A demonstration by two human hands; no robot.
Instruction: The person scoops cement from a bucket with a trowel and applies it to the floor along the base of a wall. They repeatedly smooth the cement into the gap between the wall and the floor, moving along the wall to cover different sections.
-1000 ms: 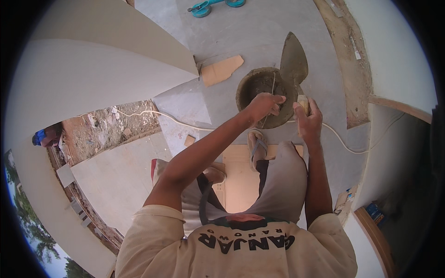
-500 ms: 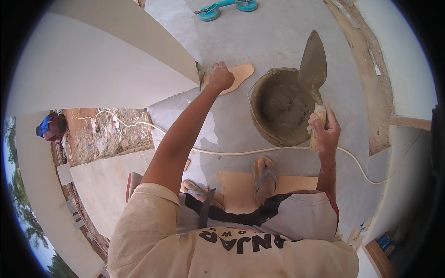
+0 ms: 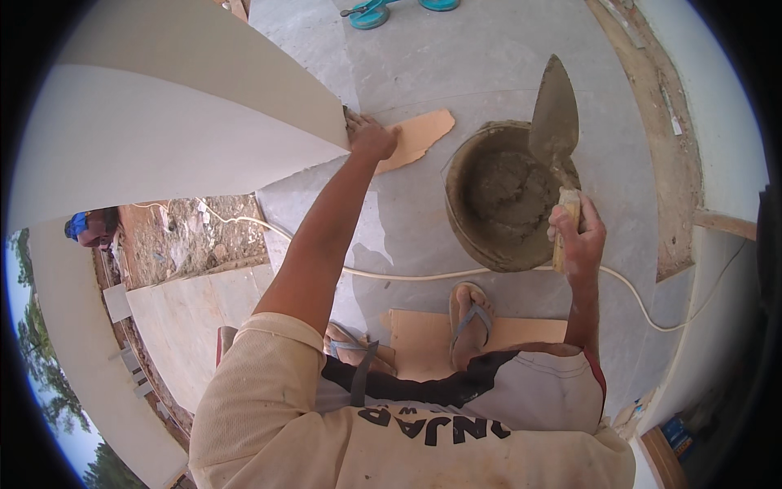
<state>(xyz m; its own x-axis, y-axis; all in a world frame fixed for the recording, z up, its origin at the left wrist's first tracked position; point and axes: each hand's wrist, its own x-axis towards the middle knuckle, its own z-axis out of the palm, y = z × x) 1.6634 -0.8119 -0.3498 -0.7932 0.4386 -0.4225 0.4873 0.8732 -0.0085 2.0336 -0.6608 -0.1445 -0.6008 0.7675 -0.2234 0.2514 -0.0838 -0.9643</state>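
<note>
My right hand (image 3: 580, 240) is closed round the wooden handle of a pointed trowel (image 3: 555, 110). The mortar-smeared blade points away from me, over the far right rim of a bucket (image 3: 458, 213) holding wet grey mortar (image 3: 507, 196). To the left, my left hand (image 3: 372, 137) reaches to the foot of the white wall's corner (image 3: 293, 130). Its thumb stands apart and its fingers stretch toward the wall edge, the tips partly hidden there. Beneath and beside that hand lies a torn piece of tan cardboard (image 3: 425, 137) on the grey floor.
A pale cable (image 3: 432, 277) runs across the tiled floor (image 3: 407, 69) between my feet and the bucket. Under my sandalled feet lies a cardboard sheet (image 3: 419, 346). A teal suction-cup lifter (image 3: 371, 16) rests at the far side. Rubble ground (image 3: 183, 244) shows at left.
My left hand has moved left, from above the cardboard to the wall corner, and its fingers have stretched out. The trowel stays in my right hand above the bucket. The view has shifted slightly.
</note>
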